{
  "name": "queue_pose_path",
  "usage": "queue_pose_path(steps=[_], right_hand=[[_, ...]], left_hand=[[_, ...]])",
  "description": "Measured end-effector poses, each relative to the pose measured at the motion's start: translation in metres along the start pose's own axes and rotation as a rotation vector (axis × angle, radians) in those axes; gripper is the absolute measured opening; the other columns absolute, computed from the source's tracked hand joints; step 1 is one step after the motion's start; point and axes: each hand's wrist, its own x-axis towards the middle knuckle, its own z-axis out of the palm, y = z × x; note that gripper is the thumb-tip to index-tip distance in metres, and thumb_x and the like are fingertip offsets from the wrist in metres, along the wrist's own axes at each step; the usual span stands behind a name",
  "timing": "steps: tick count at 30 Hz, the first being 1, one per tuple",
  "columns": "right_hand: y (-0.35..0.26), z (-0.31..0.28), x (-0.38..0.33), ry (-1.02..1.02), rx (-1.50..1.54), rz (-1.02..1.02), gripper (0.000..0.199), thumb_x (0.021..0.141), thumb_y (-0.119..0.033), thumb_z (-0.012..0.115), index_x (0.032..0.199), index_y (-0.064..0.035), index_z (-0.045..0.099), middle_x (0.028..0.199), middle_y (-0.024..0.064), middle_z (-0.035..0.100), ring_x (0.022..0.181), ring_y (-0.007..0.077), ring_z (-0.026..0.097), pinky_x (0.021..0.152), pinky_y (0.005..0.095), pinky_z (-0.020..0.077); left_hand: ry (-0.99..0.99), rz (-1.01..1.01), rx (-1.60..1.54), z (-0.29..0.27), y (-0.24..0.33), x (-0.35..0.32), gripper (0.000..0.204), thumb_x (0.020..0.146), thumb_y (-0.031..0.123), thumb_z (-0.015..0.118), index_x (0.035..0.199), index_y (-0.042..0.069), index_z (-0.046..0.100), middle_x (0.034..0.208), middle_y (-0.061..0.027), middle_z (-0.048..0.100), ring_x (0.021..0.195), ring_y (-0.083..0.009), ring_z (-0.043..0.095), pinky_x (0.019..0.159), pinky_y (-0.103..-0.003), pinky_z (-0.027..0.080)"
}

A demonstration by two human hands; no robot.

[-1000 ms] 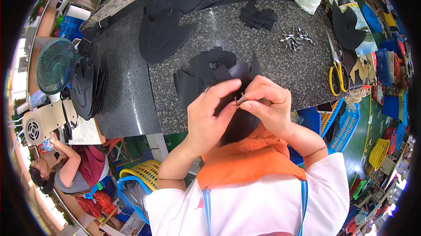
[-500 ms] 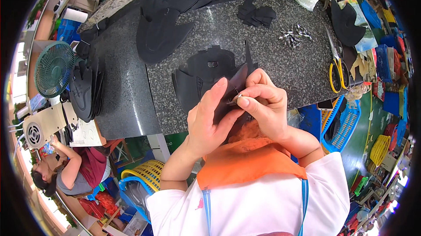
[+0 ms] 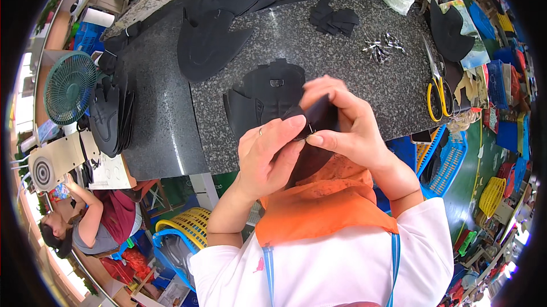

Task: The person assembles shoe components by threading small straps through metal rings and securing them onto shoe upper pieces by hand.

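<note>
In front of my chest, a folded dark flexible piece [image 3: 323,118] is held between both hands, above the table's near edge. My left hand [image 3: 270,148] grips its left side, thumb and fingers closed on the fold. My right hand [image 3: 354,127] holds the other side, with its fingers behind the piece and its thumb near the lower end. A small shiny metal bit [image 3: 311,128] shows at the fold between my thumbs; its shape is too small to make out. Just beyond my hands lies a black cut shoe-upper-like piece [image 3: 250,103] with a small metal buckle [image 3: 276,83].
On the speckled stone table [image 3: 273,39] lie small black strips [image 3: 333,19], loose metal parts [image 3: 383,48] and yellow-handled scissors [image 3: 436,90]. Larger black pieces [image 3: 208,45] are heaped at the far side. A green fan [image 3: 70,88] and a seated person [image 3: 97,218] are at left. Baskets [image 3: 444,161] stand right.
My right hand has gone from pinching a small metal bit to wrapping round the dark piece, which is now folded over. My left fingers have closed in on it.
</note>
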Motion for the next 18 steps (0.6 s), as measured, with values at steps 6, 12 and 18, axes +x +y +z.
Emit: queue_pose_path(steps=[6, 12, 18], right_hand=[[-0.005, 0.005, -0.004, -0.177, 0.64, 0.422, 0.033, 0.077, -0.006, 0.078, 0.104, -0.0039, 0.06, 0.105, 0.0047, 0.06, 0.1, 0.0132, 0.057, 0.091, 0.0285, 0.0436], [0.007, 0.017, -0.01, -0.04, 0.853, 0.355, 0.017, 0.08, 0.001, 0.073, 0.091, -0.0036, 0.061, 0.099, 0.001, 0.058, 0.094, 0.0088, 0.056, 0.084, 0.0236, 0.0447], [0.011, 0.021, -0.016, 0.113, 0.647, 0.194, 0.013, 0.082, 0.0, 0.072, 0.089, -0.003, 0.06, 0.097, 0.001, 0.058, 0.091, 0.0068, 0.054, 0.077, 0.0226, 0.0446]], left_hand=[[0.047, 0.074, -0.109, 0.003, -0.007, -0.005, 0.045, 0.079, -0.004, 0.067, 0.122, -0.004, 0.054, 0.111, -0.0152, 0.061, 0.089, -0.0239, 0.065, 0.075, -0.032, 0.053], [0.112, -0.034, -0.135, 0.008, -0.003, -0.006, 0.047, 0.081, -0.002, 0.069, 0.125, -0.004, 0.051, 0.115, -0.015, 0.06, 0.093, -0.0219, 0.065, 0.078, -0.031, 0.053], [0.202, -0.624, -0.443, 0.01, 0.012, 0.006, 0.03, 0.083, 0.002, 0.07, 0.111, -0.002, 0.061, 0.091, -0.0101, 0.07, 0.078, -0.0132, 0.066, 0.069, -0.026, 0.053]])
